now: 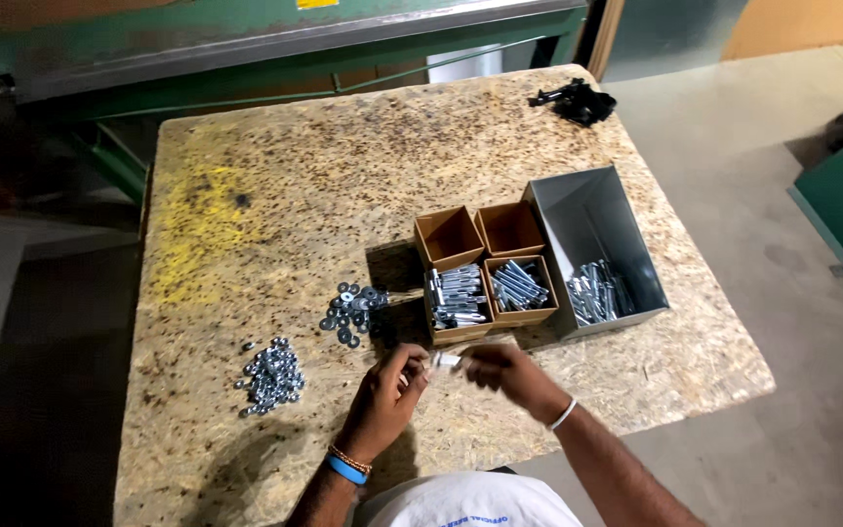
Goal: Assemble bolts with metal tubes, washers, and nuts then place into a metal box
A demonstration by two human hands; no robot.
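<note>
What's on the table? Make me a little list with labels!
left hand: pinches one end of a small silver bolt
right hand: pinches its other end
nuts pile: near left hand
washers pile: beside boxes
cardboard boxes: four, two hold bolts
metal bin: bolts inside
table: chipboard

My desk (275,195) is rough chipboard, matt, stained yellow. Bolts (459,295), washers (353,310) and nuts (270,376) are shiny bright metal. Small boxes (449,234) are matt brown cardboard. Bin (587,210) is smooth grey sheet metal. Floor (763,234) is dull concrete.
</note>
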